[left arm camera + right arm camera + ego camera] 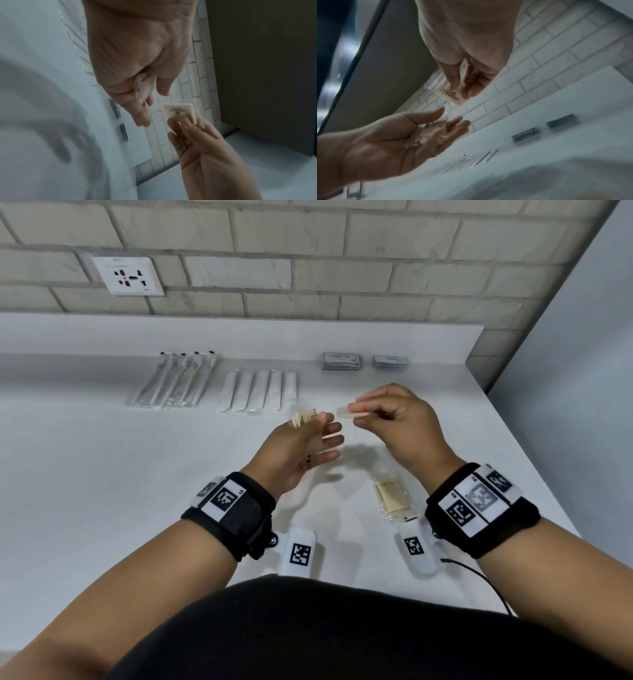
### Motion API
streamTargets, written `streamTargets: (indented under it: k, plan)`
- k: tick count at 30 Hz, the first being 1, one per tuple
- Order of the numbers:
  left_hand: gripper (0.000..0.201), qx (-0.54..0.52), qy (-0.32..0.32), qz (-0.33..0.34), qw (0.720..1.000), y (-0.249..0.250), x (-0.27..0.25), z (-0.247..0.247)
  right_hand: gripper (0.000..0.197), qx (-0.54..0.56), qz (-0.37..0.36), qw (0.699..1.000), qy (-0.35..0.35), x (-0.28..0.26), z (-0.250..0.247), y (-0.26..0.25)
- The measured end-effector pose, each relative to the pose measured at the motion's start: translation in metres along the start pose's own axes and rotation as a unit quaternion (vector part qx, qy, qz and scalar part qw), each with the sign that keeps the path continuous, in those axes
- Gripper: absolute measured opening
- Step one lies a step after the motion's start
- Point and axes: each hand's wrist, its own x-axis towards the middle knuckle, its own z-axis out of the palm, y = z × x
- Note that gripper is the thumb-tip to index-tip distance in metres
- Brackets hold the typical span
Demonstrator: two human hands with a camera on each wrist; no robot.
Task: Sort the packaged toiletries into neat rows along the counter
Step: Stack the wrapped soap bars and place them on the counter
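My left hand (pixel 322 440) hovers palm-up over the white counter (pixel 102 474). A clear-wrapped beige soap packet (pixel 303 419) lies across its straight fingers (pixel 453 125), the thumb stretched out beside it. Just to the right, my right hand (pixel 356 414) pinches a second soap packet (pixel 347 412) between thumb and fingertips; the printed face of this second packet (pixel 452 96) shows in the right wrist view. The two hands are close but apart. A third soap packet (pixel 392 496) lies flat on the counter below my right wrist.
Along the back stand a row of long clear packets (pixel 174 381), a row of white comb packets (pixel 257 392) and two stacks of grey sachets (pixel 341 361) (pixel 390 362). A wall socket (pixel 128 276) sits on the brick wall. The counter ends at the right.
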Motion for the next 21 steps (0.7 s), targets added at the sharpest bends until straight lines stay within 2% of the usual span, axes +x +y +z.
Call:
streamTargets:
  k: [3, 4, 6, 8, 9, 11, 14, 19, 21]
  plan:
    - [0.008, -0.021, 0.005, -0.016, 1.0, 0.004, -0.002, -0.001, 0.04, -0.082, -0.059, 0.99, -0.095, -0.012, 0.001, 0.002]
    - [0.008, -0.01, 0.007, -0.008, 1.0, 0.005, -0.002, -0.001, 0.046, -0.097, -0.067, 0.987, -0.105, -0.015, 0.0, 0.005]
    - [0.02, 0.016, 0.007, 0.018, 1.0, 0.005, -0.002, -0.002, 0.051, -0.061, -0.044, 0.996, -0.049, -0.016, -0.002, 0.009]
    - [0.029, 0.029, 0.007, 0.039, 0.999, 0.005, -0.001, -0.003, 0.035, 0.025, 0.037, 0.999, 0.017, -0.012, -0.006, 0.003]
    - [0.032, 0.034, 0.005, 0.046, 0.998, 0.005, -0.001, -0.002, 0.025, 0.051, 0.075, 0.996, 0.014, -0.01, -0.006, -0.002]
    - [0.032, 0.048, -0.001, 0.057, 0.997, 0.005, -0.002, 0.001, 0.021, 0.03, 0.118, 0.992, -0.028, -0.007, -0.005, -0.007]
    - [0.026, 0.072, -0.01, 0.068, 0.995, 0.006, -0.001, 0.005, 0.009, 0.021, 0.132, 0.991, -0.029, -0.004, -0.002, -0.008]
    - [0.022, 0.071, -0.014, 0.066, 0.995, 0.011, -0.002, 0.007, 0.013, 0.087, 0.158, 0.984, -0.018, -0.002, -0.005, -0.009]
    - [0.015, 0.066, -0.008, 0.077, 0.995, 0.012, -0.002, 0.007, 0.006, 0.134, 0.176, 0.974, -0.047, -0.004, -0.004, -0.009]
